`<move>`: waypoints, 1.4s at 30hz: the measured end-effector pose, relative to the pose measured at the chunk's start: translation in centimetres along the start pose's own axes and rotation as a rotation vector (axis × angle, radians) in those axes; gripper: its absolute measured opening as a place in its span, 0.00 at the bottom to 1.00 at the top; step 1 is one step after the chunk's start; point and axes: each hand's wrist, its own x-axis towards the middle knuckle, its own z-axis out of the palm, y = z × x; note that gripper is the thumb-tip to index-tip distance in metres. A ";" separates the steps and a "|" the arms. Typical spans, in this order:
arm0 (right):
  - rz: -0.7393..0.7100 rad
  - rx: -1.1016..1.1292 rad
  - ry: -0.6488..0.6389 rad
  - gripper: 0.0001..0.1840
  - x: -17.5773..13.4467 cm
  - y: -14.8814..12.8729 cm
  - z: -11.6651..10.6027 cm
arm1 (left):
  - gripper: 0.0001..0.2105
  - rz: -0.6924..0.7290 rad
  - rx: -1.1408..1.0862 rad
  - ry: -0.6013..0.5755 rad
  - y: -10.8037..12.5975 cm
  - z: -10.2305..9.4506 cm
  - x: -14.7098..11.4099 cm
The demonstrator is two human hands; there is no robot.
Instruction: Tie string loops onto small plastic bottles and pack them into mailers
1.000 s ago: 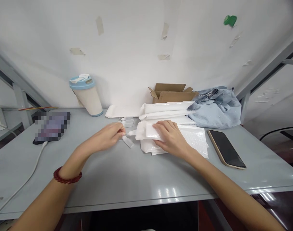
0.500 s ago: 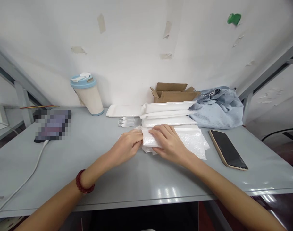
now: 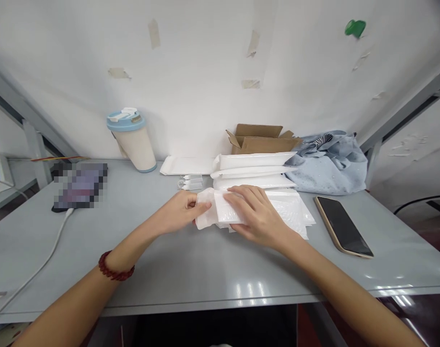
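A white bubble mailer (image 3: 223, 207) lies in front of me on top of a few flat ones (image 3: 294, 217). Its translucent flap (image 3: 206, 219) points out to the left. My left hand (image 3: 178, 212) pinches that flap between thumb and fingers. With fingers over the top and thumb at the lower edge, my right hand (image 3: 256, 214) grips the mailer's body. Just behind my hands stand several filled white mailers (image 3: 254, 171), leaning in a row. Small clear-wrapped white items (image 3: 191, 182) sit behind my left hand, in front of another white packet (image 3: 186, 165).
An open cardboard box (image 3: 265, 143) and a light blue cloth bag (image 3: 331, 166) stand at the back. A phone (image 3: 342, 226) lies to the right. Toward the left are a cup with a blue lid (image 3: 133, 142), a pixelated device (image 3: 81, 185) and its white cable (image 3: 57, 248).
My left hand has shifted left and its fingers have moved to the flap, which now shows spread out. My right hand stays nearly in place on the mailer.
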 end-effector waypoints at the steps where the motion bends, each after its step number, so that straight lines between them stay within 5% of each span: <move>1: -0.012 -0.041 -0.004 0.22 0.0 -0.1 0.0 | 0.19 -0.018 -0.038 -0.007 0.0 0.1 0.0; 8: -0.026 -0.325 0.038 0.22 0.1 -0.4 -0.1 | 0.17 -0.197 -0.330 0.275 0.2 0.2 0.0; 13: -0.026 -0.344 0.038 0.22 -0.2 0.1 0.1 | 0.19 -0.006 -0.364 0.412 0.8 0.3 -0.2; 19: 0.000 -0.343 0.037 0.22 -0.3 0.3 0.5 | 0.12 0.291 0.088 0.461 0.3 1.0 -0.5; 24: -0.013 -0.329 0.046 0.18 -0.3 0.1 0.6 | 0.17 0.536 0.518 0.508 -1.0 2.5 0.0; 28: -0.047 -0.317 0.092 0.17 -0.3 -0.7 0.1 | 0.15 0.576 0.495 0.535 -1.3 3.4 0.4; 32: -0.015 -0.357 0.263 0.18 -0.1 -1.6 -0.9 | 0.11 0.411 0.228 0.544 -0.5 3.9 0.1; 36: 0.009 -0.394 0.422 0.16 0.0 -1.9 -1.2 | 0.11 0.162 -0.148 0.404 0.5 4.6 -0.1; 42: 0.023 -0.346 0.138 0.03 0.1 -0.5 0.0 | 0.14 -0.042 -0.519 0.166 -0.6 5.5 0.8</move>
